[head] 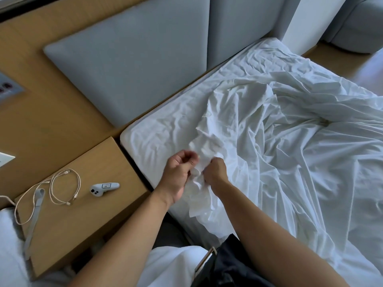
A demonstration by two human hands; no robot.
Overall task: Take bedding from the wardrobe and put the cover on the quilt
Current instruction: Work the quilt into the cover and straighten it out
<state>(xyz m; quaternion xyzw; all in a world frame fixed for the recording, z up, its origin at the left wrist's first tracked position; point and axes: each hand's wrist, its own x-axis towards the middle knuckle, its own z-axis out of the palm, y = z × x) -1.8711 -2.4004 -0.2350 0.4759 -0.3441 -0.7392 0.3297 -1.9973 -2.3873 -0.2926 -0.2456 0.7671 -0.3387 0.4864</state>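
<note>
A thin, white cover (248,125) is seen spread in deep, irregular creases over the bed, its cloth smooth and slightly glossy where the light falls. One edge is gathered into a tight, crumpled bunch at the near left corner of the mattress (153,139), which is wrapped in a white fitted sheet with finer wrinkles and a rounded corner. This bunch is gripped between the two hands. The left hand (178,175) is held with its fingers curled inward, and the fabric is pinched at its inner side. The right hand (215,172) is closed into a fist around the same gathered cloth, knuckles up. The hands are set just beside each other, with only the wad of fabric between them. Whether a quilt lies inside the folds cannot be told. Behind the bed, flat, padded, grey headboard panels (128,65) are mounted on pale wood. Beside the mattress, a light wooden nightstand (99,158) of boxy shape is seen, on which a looped white cable (62,187), a small, white, rounded plastic controller (103,188) and a flat grey strap (37,206) are laid.
</note>
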